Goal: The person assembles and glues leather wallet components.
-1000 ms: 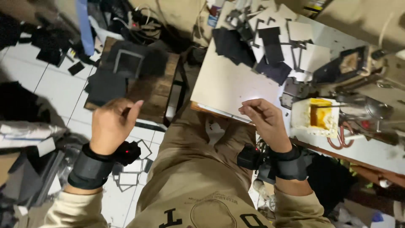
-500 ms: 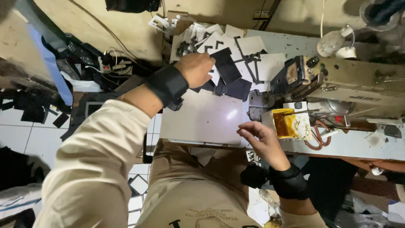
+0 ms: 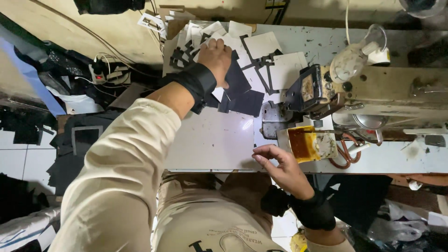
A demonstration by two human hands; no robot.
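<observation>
My left hand reaches far across the white worktable and lies flat on a heap of black and white cut pieces, its fingers spread over a black piece. My right hand hovers at the table's near edge with fingers loosely curled and nothing in them, just left of a small yellow-brown glue tray. Both wrists wear black bands.
A sewing machine fills the right of the table, with a white lamp above it. On the floor to the left lie black offcuts, a power strip and cables. My beige-clad lap is below the table edge.
My left hand rose from beside my lap and stretched out onto the pile of cut pieces, then settled further onto it. My right hand stayed at the table's near edge.
</observation>
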